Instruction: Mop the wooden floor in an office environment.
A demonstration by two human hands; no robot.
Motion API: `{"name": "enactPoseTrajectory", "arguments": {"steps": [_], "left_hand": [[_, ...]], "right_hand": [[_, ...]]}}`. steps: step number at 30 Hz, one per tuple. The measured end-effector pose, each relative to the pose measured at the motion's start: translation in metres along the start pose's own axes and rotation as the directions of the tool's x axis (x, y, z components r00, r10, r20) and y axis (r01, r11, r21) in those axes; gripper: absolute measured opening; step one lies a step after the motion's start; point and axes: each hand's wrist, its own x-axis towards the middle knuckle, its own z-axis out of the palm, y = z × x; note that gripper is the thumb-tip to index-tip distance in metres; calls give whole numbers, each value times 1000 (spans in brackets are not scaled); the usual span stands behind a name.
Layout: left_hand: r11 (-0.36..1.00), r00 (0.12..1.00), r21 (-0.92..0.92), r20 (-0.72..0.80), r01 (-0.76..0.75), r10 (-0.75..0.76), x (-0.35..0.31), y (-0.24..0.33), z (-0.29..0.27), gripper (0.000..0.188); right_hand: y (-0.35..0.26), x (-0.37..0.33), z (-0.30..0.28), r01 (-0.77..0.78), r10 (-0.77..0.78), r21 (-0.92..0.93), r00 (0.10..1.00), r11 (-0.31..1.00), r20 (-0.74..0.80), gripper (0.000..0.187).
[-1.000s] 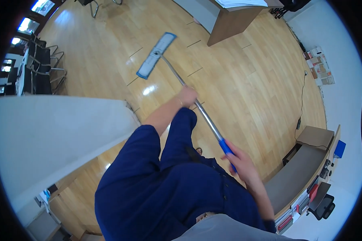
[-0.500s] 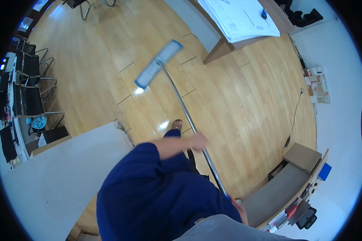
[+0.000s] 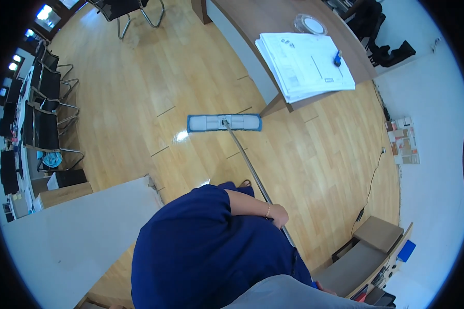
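A flat mop (image 3: 206, 123) with a grey-white top plate and blue fringe lies on the wood floor, its long side running left to right. Its slim metal pole (image 3: 250, 166) slants down toward my body. Closed around the upper pole is my left hand (image 3: 278, 215), with a thin bracelet at the wrist. The pole's upper end passes behind my dark blue sleeve and out of sight. I cannot make out my right hand, which my clothing hides. One sandalled foot (image 3: 246, 183) shows beside the pole.
A brown desk (image 3: 252, 18) with papers (image 3: 307, 69) stands close to the mop's right end. Black chairs (image 3: 49, 82) line the left side. A white partition (image 3: 87, 226) juts in at lower left. A cable (image 3: 372, 177) runs along the right floor near a cardboard box (image 3: 379, 234).
The mop head has swung from a diagonal to lying crosswise, coming nearer and to the right. My left hand has moved right and closer to my body. My right hand has gone out of sight.
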Motion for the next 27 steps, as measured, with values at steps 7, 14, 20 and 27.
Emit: {"name": "enactPoseTrajectory", "arguments": {"steps": [7,14,20,27], "left_hand": [[963,938,142,-297,230,-180,-69,-107,-76,15],[905,818,183,-522,385,-242,-149,-263,-184,10],[791,676,196,-659,579,-331,-264,-436,-267,8],[374,155,-96,-795,922,-587,-374,-549,-337,18]], "right_hand": [[-120,73,47,182,-162,342,983,922,-86,32],[-300,130,100,560,-541,-29,811,828,222,48],[-500,158,212,683,-585,-233,720,692,372,51],[-675,173,338,505,-440,-57,796,861,415,51]]}}
